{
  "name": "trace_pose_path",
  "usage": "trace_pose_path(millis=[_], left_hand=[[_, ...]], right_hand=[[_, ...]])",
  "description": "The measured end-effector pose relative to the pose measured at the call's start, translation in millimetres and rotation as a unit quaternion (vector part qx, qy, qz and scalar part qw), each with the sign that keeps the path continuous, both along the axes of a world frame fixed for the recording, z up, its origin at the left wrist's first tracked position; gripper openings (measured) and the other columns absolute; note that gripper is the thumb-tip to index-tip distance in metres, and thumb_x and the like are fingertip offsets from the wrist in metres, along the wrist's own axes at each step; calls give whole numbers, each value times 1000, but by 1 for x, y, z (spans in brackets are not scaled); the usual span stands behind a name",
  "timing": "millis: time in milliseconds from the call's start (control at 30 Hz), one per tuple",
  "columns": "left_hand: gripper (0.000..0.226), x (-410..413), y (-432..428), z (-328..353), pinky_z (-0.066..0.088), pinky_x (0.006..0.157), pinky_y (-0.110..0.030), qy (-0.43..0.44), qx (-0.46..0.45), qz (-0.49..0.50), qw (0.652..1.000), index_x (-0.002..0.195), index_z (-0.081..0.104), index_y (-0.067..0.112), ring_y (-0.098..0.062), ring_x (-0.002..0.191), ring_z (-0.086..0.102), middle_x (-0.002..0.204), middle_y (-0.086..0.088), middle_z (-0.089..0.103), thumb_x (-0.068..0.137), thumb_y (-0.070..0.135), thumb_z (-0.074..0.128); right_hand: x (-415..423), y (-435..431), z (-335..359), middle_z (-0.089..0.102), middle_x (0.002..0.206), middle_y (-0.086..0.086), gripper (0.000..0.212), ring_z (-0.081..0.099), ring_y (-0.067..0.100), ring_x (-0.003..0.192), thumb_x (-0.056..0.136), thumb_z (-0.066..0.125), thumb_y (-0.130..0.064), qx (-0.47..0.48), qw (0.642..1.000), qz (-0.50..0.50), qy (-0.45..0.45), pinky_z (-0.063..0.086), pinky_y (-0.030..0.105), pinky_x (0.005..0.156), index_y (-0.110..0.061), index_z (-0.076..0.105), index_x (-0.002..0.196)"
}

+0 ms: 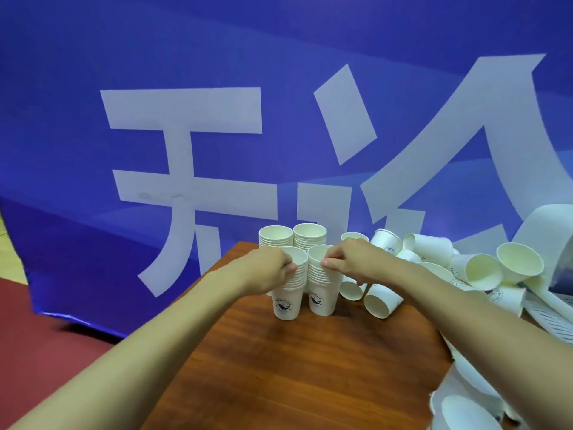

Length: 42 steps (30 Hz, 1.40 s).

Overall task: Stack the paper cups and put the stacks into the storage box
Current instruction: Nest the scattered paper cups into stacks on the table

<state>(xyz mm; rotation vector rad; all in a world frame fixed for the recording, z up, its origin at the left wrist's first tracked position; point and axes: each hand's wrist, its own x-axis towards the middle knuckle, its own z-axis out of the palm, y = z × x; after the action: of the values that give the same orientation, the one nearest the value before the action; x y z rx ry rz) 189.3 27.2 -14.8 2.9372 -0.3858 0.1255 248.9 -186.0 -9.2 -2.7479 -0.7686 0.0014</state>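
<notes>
Four upright stacks of white paper cups stand on the brown wooden table (310, 361). My left hand (269, 270) grips the top of the front left stack (288, 301). My right hand (347, 259) pinches the rim of the front right stack (321, 297). Behind them stand the back left stack (275, 240) and the back right stack (310, 237). Loose cups (483, 271) lie tumbled in a heap to the right. The storage box is hidden or out of view.
A large blue banner with white characters (217, 135) hangs close behind the table. White slotted plastic (545, 318) lies at the right edge beneath the heap. More cups (465, 411) sit at the bottom right. Red floor (46, 336) shows at the left.
</notes>
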Motion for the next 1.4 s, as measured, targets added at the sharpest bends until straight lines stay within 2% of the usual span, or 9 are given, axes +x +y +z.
trace_pose_path(millis=[300,500,600,700,800,933,1067,1200,1400], left_hand=[[38,0,-1,-3,44,74,-34,13,-33,9,999,90,63,9,-24,88,59,93,-8,65,106,33,38],[42,9,-1,-9,38,63,-31,2,-38,3,999,65,46,23,-16,73,53,73,6,54,104,37,40],[40,8,2,-4,47,71,-34,31,-29,4,999,73,52,25,-16,81,59,80,10,60,101,50,40],[34,3,-3,12,51,77,-36,-59,22,35,997,88,58,34,-8,87,61,93,17,64,95,62,40],[22,-1,-28,29,47,68,-32,-179,54,22,982,97,62,38,-7,90,60,100,22,63,95,52,46],[18,7,-80,30,47,66,-31,-205,54,-51,976,94,63,37,-9,88,60,97,19,62,95,47,49],[18,26,-146,13,46,64,-31,-211,55,-131,967,104,64,36,-11,90,61,103,17,63,93,43,51],[26,55,-217,2,30,53,-28,-259,113,-213,935,112,65,34,-15,86,59,106,13,62,92,21,55],[41,100,-303,0,31,54,-33,-282,209,-310,883,112,61,23,-22,90,55,105,4,58,83,-3,50]], right_hand=[[9,-1,-10,70,86,-4,33,72,25,77,101,51,-45,28,999,2,16,63,40,67,-22,73,106],[-5,-3,-2,71,83,7,36,65,20,55,101,46,-44,9,1000,-15,-10,52,32,58,-16,67,88],[-14,-8,-2,72,98,4,36,64,17,65,102,44,-45,18,1000,-1,10,49,30,59,-18,68,107],[-18,-24,3,67,123,-6,37,61,10,89,99,49,-49,142,989,-15,-28,51,33,76,-26,64,122],[-17,-55,17,67,118,-15,28,59,-1,73,97,53,-44,202,977,-27,-61,50,31,77,-30,67,116],[-17,-123,35,69,106,-20,20,62,-3,64,93,56,-41,123,987,-72,-78,49,31,72,-35,70,107],[-23,-207,33,68,109,-20,22,63,8,93,94,54,-41,18,976,-172,-136,51,35,81,-37,69,109],[-22,-274,18,68,118,-12,26,63,19,106,92,53,-35,-81,944,-256,-190,42,33,74,-36,64,115],[-9,-308,-7,67,123,-7,36,65,23,106,87,55,-29,-130,931,-264,-216,41,35,71,-34,62,122]])
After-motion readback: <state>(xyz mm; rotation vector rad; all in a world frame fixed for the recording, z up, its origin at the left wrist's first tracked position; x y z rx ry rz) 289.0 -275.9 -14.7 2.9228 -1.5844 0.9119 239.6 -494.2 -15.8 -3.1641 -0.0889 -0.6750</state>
